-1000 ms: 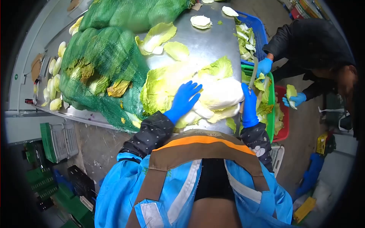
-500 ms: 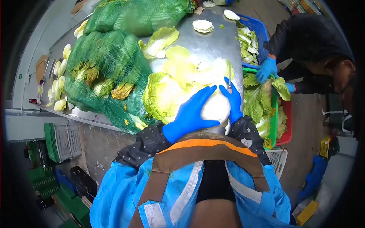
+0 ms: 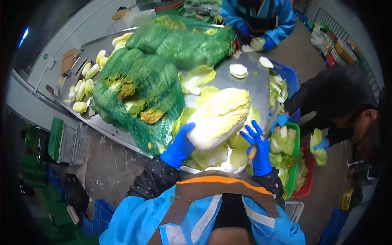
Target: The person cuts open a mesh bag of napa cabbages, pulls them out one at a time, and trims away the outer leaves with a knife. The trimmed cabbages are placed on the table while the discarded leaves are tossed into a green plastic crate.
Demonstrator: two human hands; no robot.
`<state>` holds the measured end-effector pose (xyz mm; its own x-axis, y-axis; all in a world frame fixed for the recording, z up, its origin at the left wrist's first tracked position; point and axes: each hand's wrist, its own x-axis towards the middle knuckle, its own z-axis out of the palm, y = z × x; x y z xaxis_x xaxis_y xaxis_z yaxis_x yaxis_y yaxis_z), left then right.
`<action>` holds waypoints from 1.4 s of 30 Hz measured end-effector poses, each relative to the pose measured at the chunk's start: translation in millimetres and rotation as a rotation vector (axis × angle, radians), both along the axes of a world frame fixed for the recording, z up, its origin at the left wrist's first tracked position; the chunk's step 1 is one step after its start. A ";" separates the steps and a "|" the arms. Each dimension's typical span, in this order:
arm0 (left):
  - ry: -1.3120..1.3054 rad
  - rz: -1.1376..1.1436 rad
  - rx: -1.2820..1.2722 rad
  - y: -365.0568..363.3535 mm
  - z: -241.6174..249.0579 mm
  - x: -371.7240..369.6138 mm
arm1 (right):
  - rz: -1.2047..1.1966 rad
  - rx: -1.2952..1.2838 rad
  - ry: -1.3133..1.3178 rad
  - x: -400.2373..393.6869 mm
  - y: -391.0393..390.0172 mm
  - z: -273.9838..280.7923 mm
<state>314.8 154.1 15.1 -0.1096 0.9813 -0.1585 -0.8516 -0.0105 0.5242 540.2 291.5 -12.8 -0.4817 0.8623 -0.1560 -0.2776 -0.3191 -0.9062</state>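
A pale Chinese cabbage [image 3: 222, 116] lies tilted over loose leaves, its leafy end pointing away and to the right. My left hand [image 3: 179, 145] grips its lower left side, with the fingers partly hidden by the cabbage. My right hand [image 3: 260, 149] is raised just right of the cabbage, apart from it, with several fingers spread. A knife [image 3: 252, 152] with a wooden handle is tucked in that palm, and its blade points away from me. Loose cabbage leaves [image 3: 218, 157] lie under and in front of the cabbage.
Green net sacks [image 3: 139, 87] of cabbages cover the left of the metal table [image 3: 222, 77]. Small trimmed cabbages [image 3: 84, 87] lie beyond. At right stand a blue crate [image 3: 292, 79], a green crate [image 3: 295, 163] and a red crate [image 3: 307, 173]. Co-workers stand at right and across the table.
The cabbage has turned from base-up between both hands to lying on its side. My right hand has come off it. The co-worker at right has lifted a leaf outward. The view has shifted.
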 end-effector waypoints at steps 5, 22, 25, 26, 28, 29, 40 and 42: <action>1.033 0.323 -0.045 34.7 27.9 49.2 | 0.154 -0.104 0.247 -45.3 -0.9 31.3; 1.329 0.542 -0.026 45.6 18.9 72.8 | -0.069 0.055 0.071 -24.4 -20.6 64.7; 0.981 0.525 -0.041 53.3 -7.6 63.9 | -0.005 0.015 0.203 -16.9 -8.1 19.2; 1.000 0.533 -0.050 54.2 -11.5 61.6 | 0.045 -0.087 0.321 -17.9 0.1 3.6; 1.018 0.540 -0.066 50.3 -8.7 59.0 | 0.102 -0.212 0.369 -14.2 1.8 -1.8; 1.199 0.539 -0.106 49.5 -6.4 57.0 | 0.162 -0.202 0.372 -13.0 3.2 -6.2; 1.354 0.627 -0.275 63.6 -19.1 5.5 | 0.223 -0.452 0.534 14.2 -9.3 -28.0; 0.474 0.031 -0.235 40.5 -5.2 40.5 | 0.216 -0.449 0.518 14.4 -12.5 -21.6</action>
